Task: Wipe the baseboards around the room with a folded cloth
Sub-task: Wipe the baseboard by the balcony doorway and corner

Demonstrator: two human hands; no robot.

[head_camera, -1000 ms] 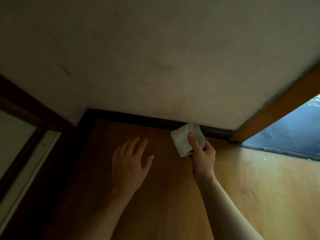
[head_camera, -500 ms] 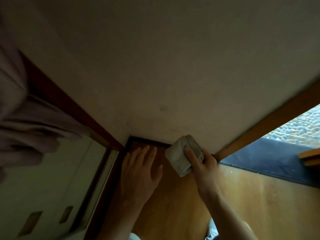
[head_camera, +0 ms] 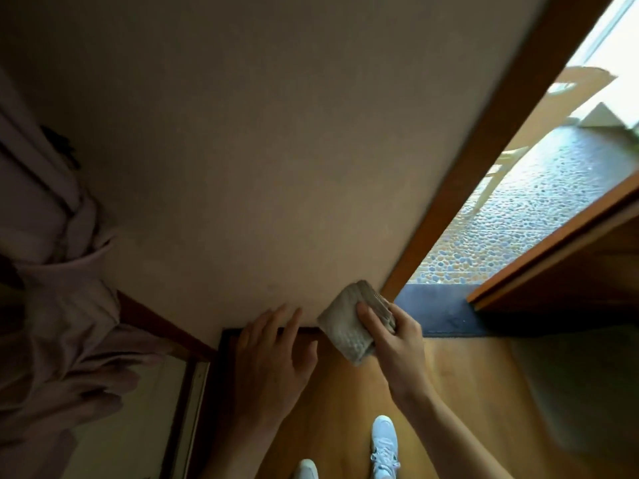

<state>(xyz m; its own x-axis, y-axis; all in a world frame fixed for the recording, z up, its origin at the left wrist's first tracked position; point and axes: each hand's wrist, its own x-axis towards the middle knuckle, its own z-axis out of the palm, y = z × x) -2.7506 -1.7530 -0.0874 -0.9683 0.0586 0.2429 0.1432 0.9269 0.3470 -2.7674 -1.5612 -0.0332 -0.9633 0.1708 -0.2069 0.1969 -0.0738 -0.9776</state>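
Grey cloth (head_camera: 349,328) at baseboard (head_camera: 309,329), beside doorframe (head_camera: 484,150)

The right hand (head_camera: 397,344) has carried the folded off-white waffle-weave cloth (head_camera: 349,328) along the dark wooden baseboard (head_camera: 308,329) — its far edge is now just beside the brown wooden door post (head_camera: 484,160). Left of the grip, the left hand (head_camera: 273,368) has slid forward, fingertips crossing the baseboard.

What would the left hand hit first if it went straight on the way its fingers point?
Most likely the dark baseboard at the foot of the wall: the left hand points its spread fingers at it. Whether the fingertips touch it cannot be told.
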